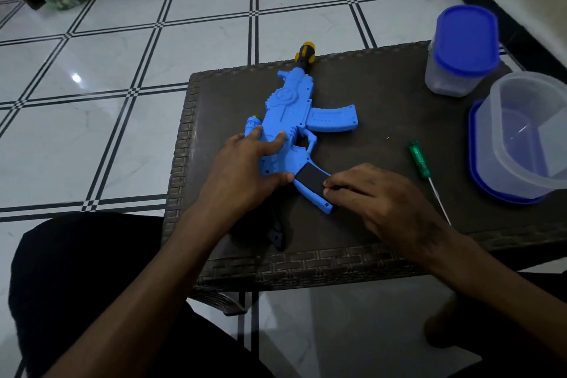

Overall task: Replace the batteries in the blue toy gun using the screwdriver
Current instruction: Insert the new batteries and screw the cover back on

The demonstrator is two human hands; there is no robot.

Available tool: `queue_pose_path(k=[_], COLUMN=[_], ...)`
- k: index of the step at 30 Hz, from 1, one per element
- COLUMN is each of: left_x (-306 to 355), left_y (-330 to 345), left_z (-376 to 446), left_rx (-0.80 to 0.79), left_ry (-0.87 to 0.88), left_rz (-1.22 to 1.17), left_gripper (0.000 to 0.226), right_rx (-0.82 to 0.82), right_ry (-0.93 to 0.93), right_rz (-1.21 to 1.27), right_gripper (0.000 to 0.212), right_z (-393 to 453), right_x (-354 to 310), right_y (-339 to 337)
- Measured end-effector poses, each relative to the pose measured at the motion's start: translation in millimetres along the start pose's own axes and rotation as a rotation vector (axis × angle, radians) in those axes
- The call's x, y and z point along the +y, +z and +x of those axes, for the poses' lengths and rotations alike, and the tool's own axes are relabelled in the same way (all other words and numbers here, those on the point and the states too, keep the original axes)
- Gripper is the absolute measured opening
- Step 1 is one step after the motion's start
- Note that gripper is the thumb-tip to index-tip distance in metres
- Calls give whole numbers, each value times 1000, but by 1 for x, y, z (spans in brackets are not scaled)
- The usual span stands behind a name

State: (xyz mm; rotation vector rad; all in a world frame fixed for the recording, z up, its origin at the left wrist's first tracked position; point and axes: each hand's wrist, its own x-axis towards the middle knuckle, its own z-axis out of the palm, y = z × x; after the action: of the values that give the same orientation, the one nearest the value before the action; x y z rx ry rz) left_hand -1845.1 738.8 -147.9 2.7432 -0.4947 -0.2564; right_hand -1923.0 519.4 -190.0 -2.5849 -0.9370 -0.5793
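Observation:
The blue toy gun point(294, 113) lies flat on the dark wicker table point(383, 120), its black and yellow muzzle pointing away over the far edge. My left hand point(245, 169) presses on the gun's body with spread fingers, thumb near the grip. My right hand point(368, 196) pinches the edge of the black battery cover point(310, 179) on the blue grip. A screwdriver point(420, 163) with a green handle lies on the table to the right of my right hand, untouched.
A closed clear container with a blue lid point(463, 52) stands at the table's back right. An open clear container point(527, 135) sits on a blue lid at the right edge. A dark part point(276, 235) lies by my left forearm. Tiled floor surrounds the table.

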Motion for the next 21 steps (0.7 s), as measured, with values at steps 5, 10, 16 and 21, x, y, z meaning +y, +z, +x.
queue_pose_path(k=[5,10,16,21], left_x=[1,4,6,6], left_y=[0,-2,-2,-2], left_z=[1,-2,-4,-4], left_rx=[-8,-9,-15,-19], left_ry=[-4,2,14,3], left_rz=[3,12,9,-3], left_gripper=[73,72,71,72], right_rx=[-3,2,-47,-113], right_ry=[-16,8,236,283], right_rz=[-25,7,261,302], right_gripper=[45,27,30,53], right_z=[3,4,2,4], right_x=[-2,1,14,14], right_y=[-1,-3,-2,-7])
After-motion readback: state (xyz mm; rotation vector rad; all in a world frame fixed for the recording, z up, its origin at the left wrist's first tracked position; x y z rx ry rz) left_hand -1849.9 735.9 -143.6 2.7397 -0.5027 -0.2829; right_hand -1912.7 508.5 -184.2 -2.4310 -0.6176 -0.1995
